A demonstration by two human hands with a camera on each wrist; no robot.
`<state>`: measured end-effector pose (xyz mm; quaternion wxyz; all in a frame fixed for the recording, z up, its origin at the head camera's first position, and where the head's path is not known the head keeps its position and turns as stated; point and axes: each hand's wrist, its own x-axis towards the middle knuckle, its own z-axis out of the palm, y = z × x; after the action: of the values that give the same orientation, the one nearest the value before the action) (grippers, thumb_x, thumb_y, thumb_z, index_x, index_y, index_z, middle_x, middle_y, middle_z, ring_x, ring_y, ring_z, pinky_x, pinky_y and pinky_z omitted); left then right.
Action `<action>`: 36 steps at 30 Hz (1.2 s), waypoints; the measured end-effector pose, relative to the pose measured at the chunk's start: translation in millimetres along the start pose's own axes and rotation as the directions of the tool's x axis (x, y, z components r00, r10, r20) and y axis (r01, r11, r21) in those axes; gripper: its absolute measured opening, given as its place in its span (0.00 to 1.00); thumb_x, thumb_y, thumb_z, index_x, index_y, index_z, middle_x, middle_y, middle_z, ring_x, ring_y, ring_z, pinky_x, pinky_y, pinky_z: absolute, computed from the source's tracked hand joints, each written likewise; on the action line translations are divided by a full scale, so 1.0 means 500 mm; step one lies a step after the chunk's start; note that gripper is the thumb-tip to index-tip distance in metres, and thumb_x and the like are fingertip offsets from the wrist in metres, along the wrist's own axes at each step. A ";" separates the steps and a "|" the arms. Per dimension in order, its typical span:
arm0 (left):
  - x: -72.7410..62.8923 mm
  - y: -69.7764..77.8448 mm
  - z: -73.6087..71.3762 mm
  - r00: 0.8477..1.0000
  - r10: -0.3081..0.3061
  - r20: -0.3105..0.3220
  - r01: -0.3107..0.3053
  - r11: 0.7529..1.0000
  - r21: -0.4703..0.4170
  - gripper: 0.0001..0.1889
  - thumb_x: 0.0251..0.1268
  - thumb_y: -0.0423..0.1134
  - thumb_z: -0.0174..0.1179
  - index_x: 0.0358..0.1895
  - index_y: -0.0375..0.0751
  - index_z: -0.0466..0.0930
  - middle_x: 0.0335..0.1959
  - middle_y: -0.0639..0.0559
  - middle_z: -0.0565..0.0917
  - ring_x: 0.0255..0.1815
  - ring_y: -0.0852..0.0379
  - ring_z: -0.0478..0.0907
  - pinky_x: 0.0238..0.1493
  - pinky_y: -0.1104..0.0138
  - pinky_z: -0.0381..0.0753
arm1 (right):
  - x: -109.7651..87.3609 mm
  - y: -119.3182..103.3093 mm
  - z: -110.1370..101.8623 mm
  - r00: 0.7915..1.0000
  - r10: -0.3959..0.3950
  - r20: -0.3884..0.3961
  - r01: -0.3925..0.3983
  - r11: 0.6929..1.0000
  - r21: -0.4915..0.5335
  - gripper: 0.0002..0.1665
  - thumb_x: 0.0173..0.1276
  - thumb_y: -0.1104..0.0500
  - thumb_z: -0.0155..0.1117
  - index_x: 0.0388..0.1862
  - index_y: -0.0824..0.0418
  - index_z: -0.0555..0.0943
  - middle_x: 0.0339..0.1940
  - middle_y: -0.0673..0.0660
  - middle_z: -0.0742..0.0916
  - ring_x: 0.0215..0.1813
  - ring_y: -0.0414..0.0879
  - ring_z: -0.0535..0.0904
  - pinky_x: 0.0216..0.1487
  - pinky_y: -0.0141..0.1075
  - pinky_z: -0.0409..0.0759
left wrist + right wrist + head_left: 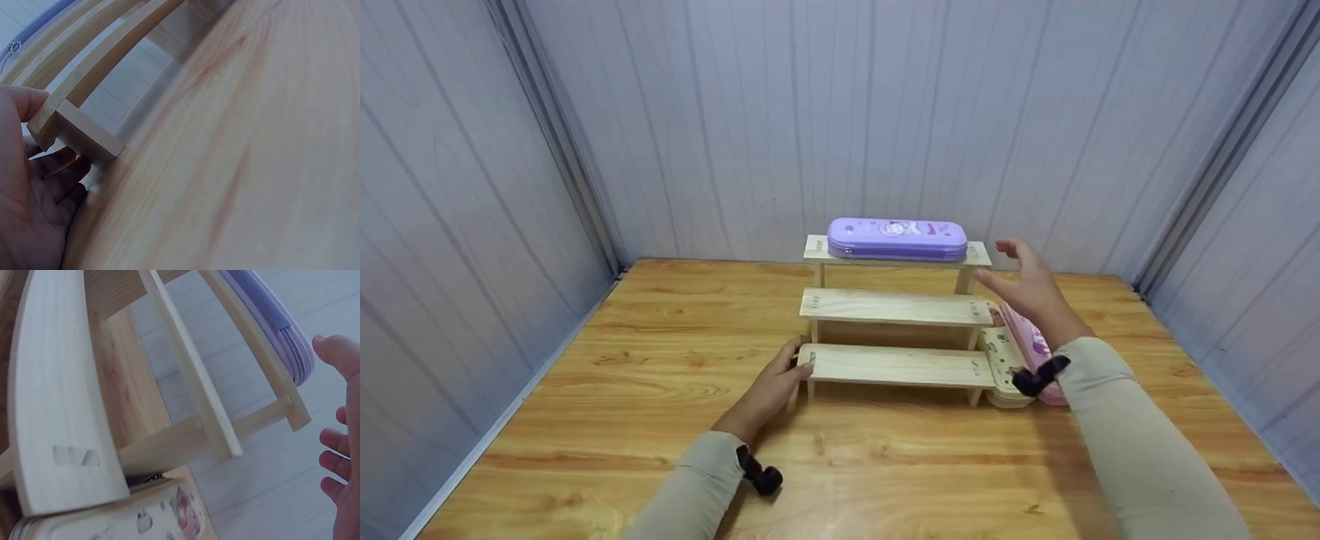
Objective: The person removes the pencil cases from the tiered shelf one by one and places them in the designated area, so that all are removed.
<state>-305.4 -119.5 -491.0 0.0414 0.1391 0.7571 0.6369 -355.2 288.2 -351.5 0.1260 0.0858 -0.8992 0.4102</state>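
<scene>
A three-step wooden shelf (894, 366) stands on the table. Across its top step lies a purple pencil case (904, 244) with cartoon print and a zip. My left hand (771, 381) grips the left end of the lowest step, thumb on top and fingers underneath, as the left wrist view also shows. To the right of the top step, my right hand (1030, 289) is raised with fingers spread and nothing in it. In the right wrist view its thumb (336, 354) points at the end of the purple case.
Against the shelf's right side lies a cream pencil case (999, 358) with small printed figures. A pink pencil case (1023, 334) lies beside it, partly covered by my right arm. Panelled walls (735, 135) enclose the wooden table (660, 420) at the back and sides.
</scene>
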 end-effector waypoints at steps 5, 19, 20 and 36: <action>-0.002 0.001 0.001 1.000 0.002 0.016 -0.002 1.000 -0.016 0.25 0.77 0.32 0.49 0.74 0.37 0.61 0.74 0.35 0.62 0.73 0.37 0.62 0.72 0.46 0.61 | 0.026 -0.023 0.012 0.998 0.005 0.056 -0.006 1.000 0.011 0.49 0.67 0.41 0.69 0.78 0.61 0.61 0.78 0.66 0.64 0.79 0.63 0.56 0.75 0.62 0.53; -0.003 0.001 0.003 0.999 0.031 0.006 -0.031 0.999 -0.012 0.25 0.75 0.30 0.49 0.73 0.34 0.61 0.73 0.33 0.64 0.71 0.37 0.64 0.70 0.48 0.64 | 0.091 -0.057 0.066 0.987 0.013 0.162 -0.030 0.994 0.101 0.57 0.68 0.47 0.71 0.83 0.60 0.49 0.80 0.65 0.61 0.79 0.59 0.58 0.77 0.48 0.56; -0.003 0.000 0.003 1.000 0.026 0.007 -0.026 1.000 -0.012 0.25 0.75 0.30 0.49 0.73 0.34 0.61 0.73 0.34 0.63 0.71 0.37 0.64 0.70 0.48 0.63 | 0.093 -0.058 0.068 0.987 0.019 0.162 -0.032 0.997 0.077 0.57 0.68 0.46 0.70 0.83 0.60 0.48 0.80 0.65 0.61 0.78 0.59 0.59 0.77 0.49 0.56; -0.002 -0.004 0.004 0.998 0.045 0.033 -0.045 0.999 -0.002 0.25 0.76 0.31 0.48 0.73 0.32 0.60 0.71 0.32 0.65 0.70 0.36 0.65 0.69 0.48 0.65 | 0.084 -0.049 0.068 0.991 -0.047 0.127 0.038 0.996 0.075 0.47 0.68 0.56 0.68 0.80 0.63 0.56 0.74 0.66 0.69 0.72 0.59 0.66 0.74 0.50 0.62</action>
<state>-304.1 -118.1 -493.2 0.0395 0.1667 0.7526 0.6358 -394.3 244.3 -342.8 0.0733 0.1359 -0.8879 0.4333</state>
